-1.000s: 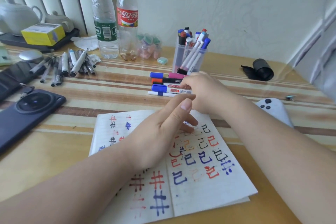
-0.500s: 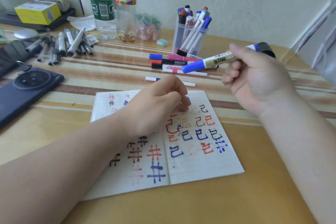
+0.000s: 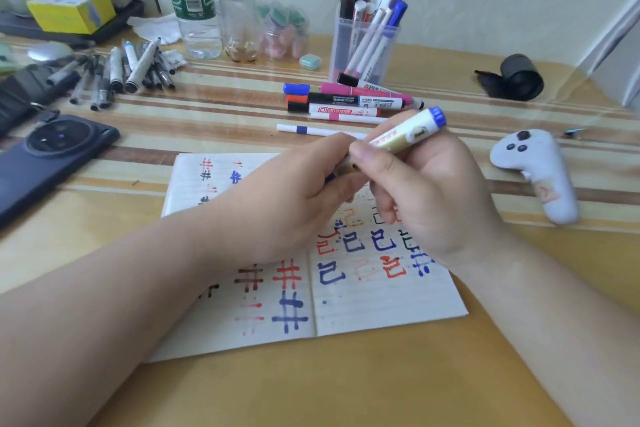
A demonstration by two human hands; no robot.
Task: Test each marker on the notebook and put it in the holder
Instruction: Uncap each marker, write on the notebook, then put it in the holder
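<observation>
Head camera, looking down at the surface (image 3: 346, 388): we've got both hands meeting over the open notebook (image 3: 381, 308), which lies flat near the front edge with its pages covered in red, blue and black test scribbles. The right hand (image 3: 436, 194) is wrapped around a fat cream-barrelled marker (image 3: 405, 132), thumb on top. The marker is tilted, so its blue end points up and to the right, off the paper. The left hand (image 3: 294, 208) has its fingers curled round the marker's lower end. A sliver of blue peeks out there, probably the cap, but the fingers cover it too much for us to be sure. So both hands are gripping the same marker, held in the air just above the right-hand page. Behind the notebook sits a little heap of loose markers (image 3: 349, 100) in blue, pink, orange and black, lying side by side, with a thin white pen (image 3: 311, 130) just in front of them. Right behind the heap stands the clear holder (image 3: 363, 48), already stuffed with markers leaning to the right. Off to the left we see a dark phone (image 3: 52, 156) face down and a bunch of grey pens (image 3: 131, 69). Two plastic bottles (image 3: 194, 0) stand at the back, and a white controller (image 3: 540, 170) lies to the right.
</observation>
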